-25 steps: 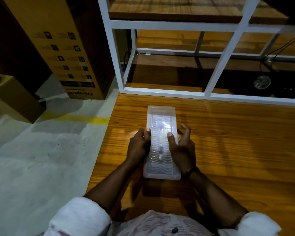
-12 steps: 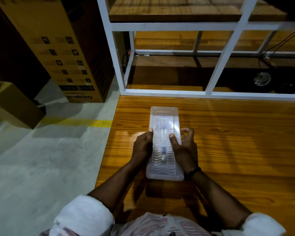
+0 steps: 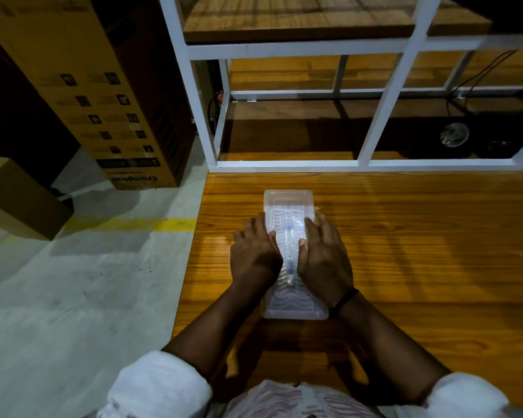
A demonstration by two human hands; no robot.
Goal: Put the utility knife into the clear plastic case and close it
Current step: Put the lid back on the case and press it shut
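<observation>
The clear plastic case [image 3: 288, 200] lies lengthwise on the wooden table [image 3: 420, 251], its lid down over the base. Through the ribbed lid I see the pale utility knife [image 3: 289, 257] lying along the case's middle. My left hand [image 3: 254, 254] rests on the case's left edge, thumb on the lid. My right hand [image 3: 325, 256] lies flat over the right side, thumb on top and fingers spread toward the far corner. Both hands press on the case from above.
A white metal shelf frame [image 3: 381, 116] with wooden boards stands right behind the table. A tall cardboard box [image 3: 103, 95] and a smaller one [image 3: 15, 197] stand on the concrete floor at left, beyond the table's left edge. A cable runs at far right.
The case has come down from being held slightly tilted to lying flat on the table. My hands moved from gripping its sides to pressing on top, the right fingers spreading out.
</observation>
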